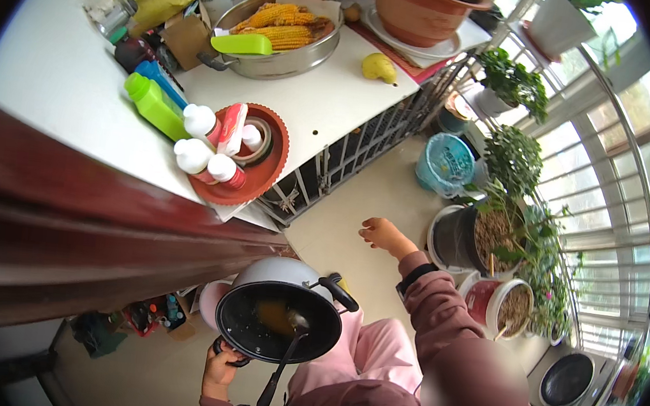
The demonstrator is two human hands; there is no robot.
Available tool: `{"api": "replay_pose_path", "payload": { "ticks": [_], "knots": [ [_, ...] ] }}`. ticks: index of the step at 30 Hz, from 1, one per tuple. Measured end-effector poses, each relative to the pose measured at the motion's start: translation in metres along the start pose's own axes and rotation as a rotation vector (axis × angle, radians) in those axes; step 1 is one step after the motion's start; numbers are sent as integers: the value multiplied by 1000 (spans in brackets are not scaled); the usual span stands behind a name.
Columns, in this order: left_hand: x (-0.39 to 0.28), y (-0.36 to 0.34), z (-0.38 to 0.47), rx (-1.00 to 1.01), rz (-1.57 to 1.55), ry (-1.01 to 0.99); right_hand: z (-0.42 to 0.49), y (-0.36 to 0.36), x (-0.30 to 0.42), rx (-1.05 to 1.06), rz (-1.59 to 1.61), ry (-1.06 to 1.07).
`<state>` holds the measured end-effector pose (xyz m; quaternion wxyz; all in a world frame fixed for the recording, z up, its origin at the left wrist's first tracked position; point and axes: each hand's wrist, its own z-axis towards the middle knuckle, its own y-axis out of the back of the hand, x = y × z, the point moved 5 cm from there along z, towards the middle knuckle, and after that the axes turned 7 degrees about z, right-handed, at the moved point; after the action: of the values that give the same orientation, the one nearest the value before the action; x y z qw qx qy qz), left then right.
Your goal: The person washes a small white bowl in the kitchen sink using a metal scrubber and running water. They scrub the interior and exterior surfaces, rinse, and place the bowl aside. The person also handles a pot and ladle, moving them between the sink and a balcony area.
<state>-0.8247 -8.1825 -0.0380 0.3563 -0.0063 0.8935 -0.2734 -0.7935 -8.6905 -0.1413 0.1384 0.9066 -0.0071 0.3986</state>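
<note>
My left hand (pixel 219 369) grips one black loop handle of a wok (pixel 254 328) with a dark inside and a pale grey outside. The wok is tilted in front of my legs and holds a little yellowish liquid (pixel 276 316). A ladle (pixel 286 363) with a black handle rests in it, its bowl near the liquid and its handle over the rim. The second wok handle (pixel 338 292) points up to the right, untouched. My right hand (pixel 383 235) is stretched out over the floor, empty, with its fingers loosely bent.
A white counter (pixel 253 90) carries a steel pan (pixel 291 65) of corn cobs and a reddish tray (pixel 276 157) of bottles. Potted plants (pixel 514 162), a blue lined bin (pixel 445 164) and buckets of soil (pixel 514 309) line the right. A dark red curtain (pixel 95 210) hangs left.
</note>
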Motion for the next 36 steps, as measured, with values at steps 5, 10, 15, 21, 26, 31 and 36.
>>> {"api": "replay_pose_path", "payload": {
  "ticks": [5, 10, 15, 21, 26, 31, 36],
  "knots": [
    [19, -8, 41, -146, 2, -40, 137, -21, -18, -32, -52, 76],
    [65, 4, 67, -362, -63, -23, 250, -55, -31, 21, 57, 87],
    [95, -6, 88, -307, -187, -98, 324, -82, -43, -27, 38, 94],
    [108, -24, 103, -449, -152, -83, 352, -104, -55, -99, 373, 80],
    [109, -41, 110, -538, -156, -62, 336, -102, -44, -181, 494, 319],
    [93, -62, 126, -411, -95, -57, 255, -41, -91, -158, -14, 218],
    [79, -104, 164, -265, -7, 18, 125, 54, -214, -418, 383, -113]
  ]
}}
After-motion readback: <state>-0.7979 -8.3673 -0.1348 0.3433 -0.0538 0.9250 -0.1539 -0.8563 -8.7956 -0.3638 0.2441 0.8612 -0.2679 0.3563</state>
